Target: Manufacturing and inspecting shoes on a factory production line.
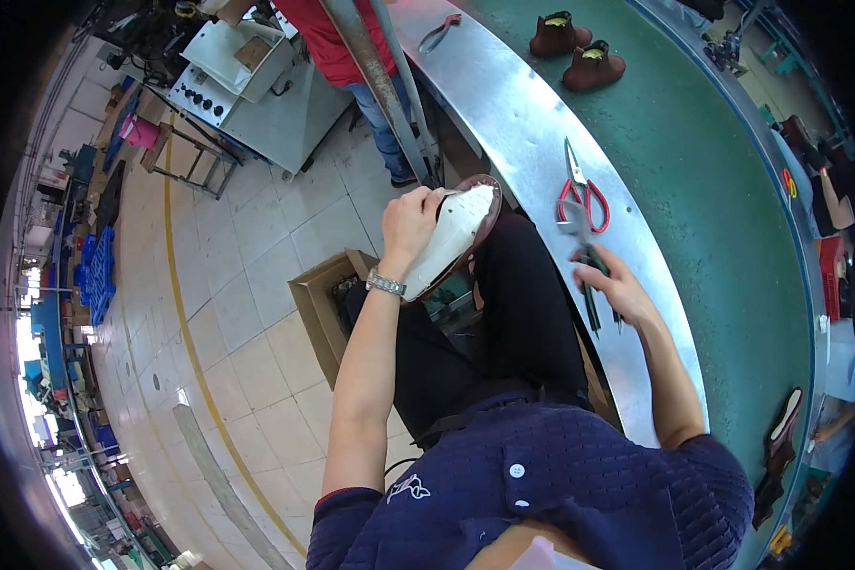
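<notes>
My left hand, with a metal watch at the wrist, is closed on a brown shoe. Its pale sole side faces up, and brown upper material wraps round the toe edge. The shoe is held above my lap, beside my knee. Over the metal bench, my right hand grips dark-handled pincers, their metal head directed away from me and slightly blurred. Just beyond the pincers, red-handled scissors lie on the bench, blades pointing to the far side. The pincers' head overlaps the scissor handles in view; whether they touch, I cannot tell.
The curved metal bench runs beside a green conveyor surface carrying brown boots and a dark shoe. An open cardboard box stands left of my legs. Ahead, a person in red stands behind a metal post.
</notes>
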Demonstrator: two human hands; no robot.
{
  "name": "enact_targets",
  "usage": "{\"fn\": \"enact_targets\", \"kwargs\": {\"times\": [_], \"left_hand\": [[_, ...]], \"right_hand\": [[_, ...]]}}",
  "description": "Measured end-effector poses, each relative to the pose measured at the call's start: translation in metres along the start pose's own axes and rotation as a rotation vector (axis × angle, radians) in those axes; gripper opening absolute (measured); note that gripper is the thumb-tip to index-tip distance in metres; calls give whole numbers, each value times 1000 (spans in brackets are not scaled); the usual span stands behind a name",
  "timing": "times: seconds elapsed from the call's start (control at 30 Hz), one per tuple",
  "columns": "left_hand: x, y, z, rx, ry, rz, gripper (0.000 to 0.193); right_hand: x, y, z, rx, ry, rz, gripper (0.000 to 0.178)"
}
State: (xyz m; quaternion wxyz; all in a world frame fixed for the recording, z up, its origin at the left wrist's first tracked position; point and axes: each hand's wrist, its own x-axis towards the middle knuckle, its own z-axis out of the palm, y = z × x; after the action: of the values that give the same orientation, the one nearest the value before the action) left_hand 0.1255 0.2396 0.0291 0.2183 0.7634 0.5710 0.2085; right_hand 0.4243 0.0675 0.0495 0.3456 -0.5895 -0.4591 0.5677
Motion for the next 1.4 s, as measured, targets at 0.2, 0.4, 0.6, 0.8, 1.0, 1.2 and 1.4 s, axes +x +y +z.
{"fn": "enact_targets", "kwargs": {"times": [0.2,0.4,0.6,0.8,1.0,1.2,1.4], "left_hand": [[-54,29,-10,-178,-185,-15,81],[-94,48,22,31,88,48,102],[-97,51,33,29,198,132,84],[-103,43,38,18,286,217,76],[-103,25,43,141,338,332,72],[-100,28,47,180,332,365,65],[-102,24,48,206,364,342,64]], "right_hand": [[71,-76,31,-539,-486,-46,69],[85,-135,59,-679,-608,230,69],[53,-55,62,-803,-249,-329,56],[58,-45,56,-832,-239,-454,55],[69,-114,38,-1324,-452,-424,54],[89,-64,57,-1052,-100,-498,55],[79,-105,67,-833,-206,-335,53]]}}
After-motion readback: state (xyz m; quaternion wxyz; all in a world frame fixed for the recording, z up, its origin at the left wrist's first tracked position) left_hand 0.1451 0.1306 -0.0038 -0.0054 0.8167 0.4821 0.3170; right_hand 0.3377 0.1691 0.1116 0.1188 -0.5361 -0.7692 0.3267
